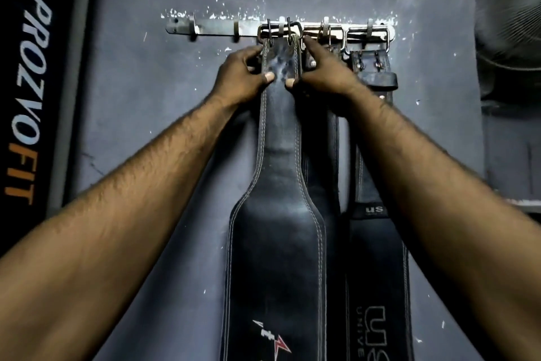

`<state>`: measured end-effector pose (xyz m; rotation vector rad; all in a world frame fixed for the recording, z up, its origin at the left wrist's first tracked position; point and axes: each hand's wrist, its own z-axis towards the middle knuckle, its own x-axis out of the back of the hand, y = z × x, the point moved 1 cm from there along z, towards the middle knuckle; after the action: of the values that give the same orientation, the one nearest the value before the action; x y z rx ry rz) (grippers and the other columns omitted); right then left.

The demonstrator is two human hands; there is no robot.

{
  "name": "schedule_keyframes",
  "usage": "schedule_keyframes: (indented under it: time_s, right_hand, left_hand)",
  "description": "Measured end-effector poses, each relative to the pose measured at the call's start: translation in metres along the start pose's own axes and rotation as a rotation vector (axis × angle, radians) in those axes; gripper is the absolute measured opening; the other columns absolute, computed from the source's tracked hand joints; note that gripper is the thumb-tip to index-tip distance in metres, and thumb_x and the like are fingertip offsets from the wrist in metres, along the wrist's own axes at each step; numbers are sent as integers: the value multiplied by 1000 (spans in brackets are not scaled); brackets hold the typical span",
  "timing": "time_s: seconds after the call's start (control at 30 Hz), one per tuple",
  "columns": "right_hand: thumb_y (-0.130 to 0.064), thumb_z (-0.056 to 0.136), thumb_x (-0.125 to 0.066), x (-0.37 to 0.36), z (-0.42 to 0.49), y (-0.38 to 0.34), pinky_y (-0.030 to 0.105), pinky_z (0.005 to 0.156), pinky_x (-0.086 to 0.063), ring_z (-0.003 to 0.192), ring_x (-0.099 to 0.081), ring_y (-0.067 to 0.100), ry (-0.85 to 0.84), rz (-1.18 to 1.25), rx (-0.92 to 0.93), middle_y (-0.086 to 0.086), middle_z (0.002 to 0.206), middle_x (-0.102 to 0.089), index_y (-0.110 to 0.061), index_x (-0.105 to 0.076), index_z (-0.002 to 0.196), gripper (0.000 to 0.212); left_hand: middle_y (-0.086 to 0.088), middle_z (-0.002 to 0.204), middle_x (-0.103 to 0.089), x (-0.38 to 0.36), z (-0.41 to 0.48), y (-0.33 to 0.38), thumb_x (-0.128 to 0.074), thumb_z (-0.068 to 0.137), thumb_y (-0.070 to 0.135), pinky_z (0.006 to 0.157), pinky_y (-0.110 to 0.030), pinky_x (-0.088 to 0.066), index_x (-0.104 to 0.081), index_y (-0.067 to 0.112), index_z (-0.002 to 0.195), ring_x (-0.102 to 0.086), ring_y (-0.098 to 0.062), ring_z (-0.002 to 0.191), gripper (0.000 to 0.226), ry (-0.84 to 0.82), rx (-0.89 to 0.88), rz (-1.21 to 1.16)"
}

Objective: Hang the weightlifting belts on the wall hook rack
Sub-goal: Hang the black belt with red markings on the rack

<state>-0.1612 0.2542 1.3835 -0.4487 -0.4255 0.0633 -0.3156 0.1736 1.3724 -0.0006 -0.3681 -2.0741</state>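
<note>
Directly ahead in the head view, both hands grip the narrow upper strap of a black leather belt [278,229] with pale stitching. The left hand [241,76] has its fingers curled round the strap's left edge and its thumb [268,77] pressed on the front. The right hand [326,75] pinches the right edge, thumb on the front, with its forefinger [308,43] stretched up to touch the right corner of the steel buckle [279,31]. Just above the fingertips, that buckle lies against the wall hook rack [216,29] at one of its middle hooks; whether it sits fully on the hook cannot be told. Below the hands the belt hangs down the grey wall [146,126], widening as it goes. Behind the right hand's fingers hangs a second dark belt [323,141], mostly hidden. To the right of them a USI belt [377,272] hangs by its buckle from the rack's right end. Far left of the left fingers stands a PROZVOFIT pad [32,91]; far right of the right fingers, a fan [512,9].
</note>
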Motion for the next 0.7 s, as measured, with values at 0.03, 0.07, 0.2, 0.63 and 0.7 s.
schedule_keyframes:
  time_s: [0.03,0.07,0.2,0.63,0.7]
  right_hand:
    - [-5,78,-74,-8,-9,3,37,96,-53,106,-64,23,48,-23,54,12,139,-57,-25,-24,157,95]
    - [-6,77,-74,-17,-19,6,31,102,-50,115,-63,24,78,-37,90,11,141,-57,-21,-26,157,94]
    - [-5,82,-73,-43,-72,22,-9,86,-24,128,-51,17,182,-63,168,12,148,-50,-12,-21,157,92]
    - [-26,76,-84,-81,-212,94,36,106,-47,113,-64,18,-50,-51,-202,-3,120,-69,-26,-52,131,63]
    - [-17,76,-84,-81,-212,106,42,106,-48,107,-66,16,-125,50,-232,-6,112,-69,-23,-52,125,58]
  left_hand:
    - [5,121,-67,-4,-9,-3,-75,75,15,95,-16,-51,-58,15,138,-65,-2,100,65,6,-16,-17]
    - [7,112,-70,-6,-22,-6,-75,74,14,90,-16,-53,-59,20,136,-65,7,90,64,10,-14,-52]
    - [5,92,-77,-13,-83,-25,-80,69,18,87,-21,-54,-66,19,129,-59,8,77,61,-6,148,-187]
    - [-3,115,-73,-10,-232,-71,-68,83,-10,87,-25,-57,-59,13,127,-70,-11,101,50,-209,478,-521]
    - [-6,117,-72,-13,-239,-72,-67,83,-13,88,-27,-58,-55,9,130,-70,-12,101,53,-247,500,-510]
